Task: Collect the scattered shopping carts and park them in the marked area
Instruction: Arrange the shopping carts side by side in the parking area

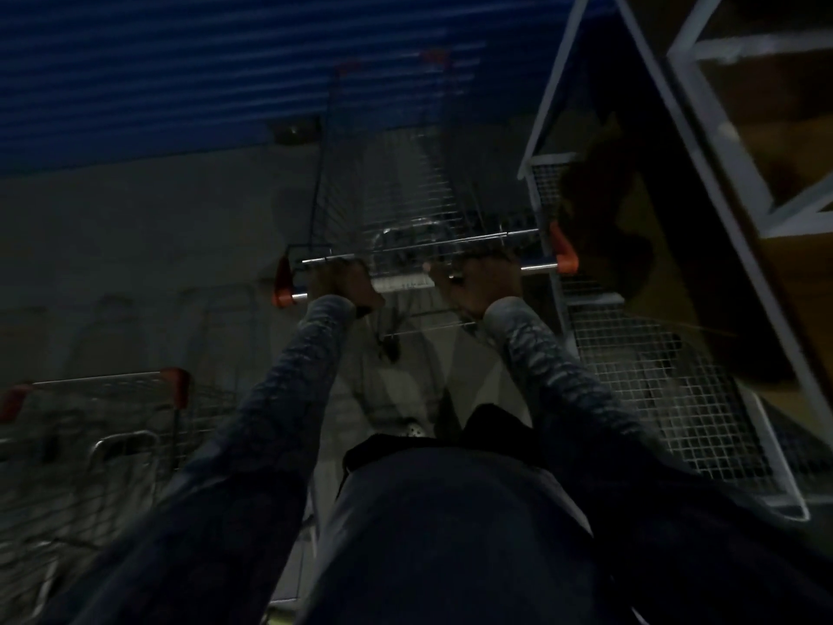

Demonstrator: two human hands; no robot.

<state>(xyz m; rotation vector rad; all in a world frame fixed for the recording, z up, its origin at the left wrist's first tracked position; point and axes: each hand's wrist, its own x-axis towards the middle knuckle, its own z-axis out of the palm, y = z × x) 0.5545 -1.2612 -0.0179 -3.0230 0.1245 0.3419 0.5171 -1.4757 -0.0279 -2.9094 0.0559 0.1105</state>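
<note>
Dim, blurred view. Left hand (pixel 345 284) and right hand (pixel 478 281) each wrap a closed grip round the handle bar (pixel 536 267) of a shopping cart (pixel 396 196) at centre frame. The basket stretches away toward upper centre. Wire cage (pixel 653 376) sits just beside the cart's right edge. Judgement: push evenly with both hands and bias slightly left to clear the cage. Second cart (pixel 103 399) stands lower left, well apart from either grip. Marked area not discernible.

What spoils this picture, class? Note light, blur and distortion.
Head view: dim throughout, light catching mainly the cart handle; motion blur smears the second cart lower left and the blue wall; wide-angle distortion slants the shelving frame at right.
</note>
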